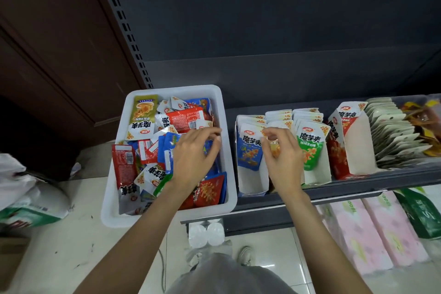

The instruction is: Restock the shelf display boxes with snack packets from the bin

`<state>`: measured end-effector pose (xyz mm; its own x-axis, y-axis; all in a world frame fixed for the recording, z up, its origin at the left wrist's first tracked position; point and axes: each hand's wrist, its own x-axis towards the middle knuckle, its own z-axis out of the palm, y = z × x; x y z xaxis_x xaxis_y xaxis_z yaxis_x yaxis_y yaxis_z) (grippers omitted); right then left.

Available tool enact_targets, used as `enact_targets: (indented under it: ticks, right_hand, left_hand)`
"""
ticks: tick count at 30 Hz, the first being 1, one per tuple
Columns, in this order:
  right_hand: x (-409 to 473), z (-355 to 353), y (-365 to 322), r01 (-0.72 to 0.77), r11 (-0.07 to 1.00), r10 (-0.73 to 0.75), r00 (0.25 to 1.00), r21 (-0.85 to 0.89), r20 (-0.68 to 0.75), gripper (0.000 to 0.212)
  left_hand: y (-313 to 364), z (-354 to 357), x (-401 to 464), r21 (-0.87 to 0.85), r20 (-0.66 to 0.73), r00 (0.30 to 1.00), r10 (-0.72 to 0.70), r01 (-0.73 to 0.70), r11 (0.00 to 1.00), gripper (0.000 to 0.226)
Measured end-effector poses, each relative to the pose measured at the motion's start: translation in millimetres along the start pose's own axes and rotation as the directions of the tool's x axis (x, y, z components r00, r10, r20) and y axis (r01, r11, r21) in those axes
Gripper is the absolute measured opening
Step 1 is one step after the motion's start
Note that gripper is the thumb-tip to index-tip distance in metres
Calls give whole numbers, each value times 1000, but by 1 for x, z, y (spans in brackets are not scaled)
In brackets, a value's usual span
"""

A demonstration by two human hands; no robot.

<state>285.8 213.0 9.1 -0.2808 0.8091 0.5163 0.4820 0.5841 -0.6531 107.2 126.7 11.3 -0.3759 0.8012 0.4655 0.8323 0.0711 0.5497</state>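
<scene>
A white plastic bin (133,217) holds several mixed snack packets in red, blue, gold and green. My left hand (193,157) reaches into the bin, fingers curled over the packets near its right wall; whether it grips one is hidden. On the shelf stand display boxes: one with blue packets (249,153), one with green packets (310,148), and a red box (343,148). My right hand (281,157) is in front of the middle box and pinches an orange-yellow packet (274,148) between the blue and green rows.
The dark shelf edge (358,186) runs right of the bin. Further right sit a row of white packets (391,136) and orange snacks (424,122). Pink tissue packs (362,229) lie on the lower level. Bags (31,196) sit on the floor at left.
</scene>
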Motion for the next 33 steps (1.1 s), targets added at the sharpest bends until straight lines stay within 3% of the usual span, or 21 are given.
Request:
enact_targets:
  ticks: [2,4,7,11,15,18,25,29,33]
  right_hand:
    - [-5,2,-20,70,993,-80,991,91,109,17]
    - [-10,14,-41,168,978,-199,935,127,294,20]
    - [-14,47,-61,341,939,-316,819,37,479,17]
    - [-6,91,-73,315,917,-70,731,-245,679,46]
    - [9,122,-73,350,817,52,747,-458,663,49]
    - [17,127,-79,399,782,27,746,-479,666,30]
    - [22,120,-74,449,753,64,678,-481,732,29]
    - [27,103,-80,346,838,55,716,-422,696,24]
    - [27,75,-81,163,972,-43,828,-168,559,31]
  left_hand:
    - [-13,-16,-12,22,-44,998,-36,37,999,28]
    - [-33,-30,-27,107,-27,998,-60,62,992,24]
    - [-66,-43,-48,319,167,967,-195,134,938,35]
    - [-83,-48,-55,456,331,898,-290,117,883,51]
    - [-81,-45,-48,507,336,906,-257,56,860,50]
    - [-78,-41,-41,488,315,906,-284,102,867,49]
    - [-59,-16,-18,349,374,854,-362,232,908,58]
    - [-54,-4,-17,201,388,842,-375,320,926,59]
    - [-43,-6,-17,18,217,938,-270,273,962,43]
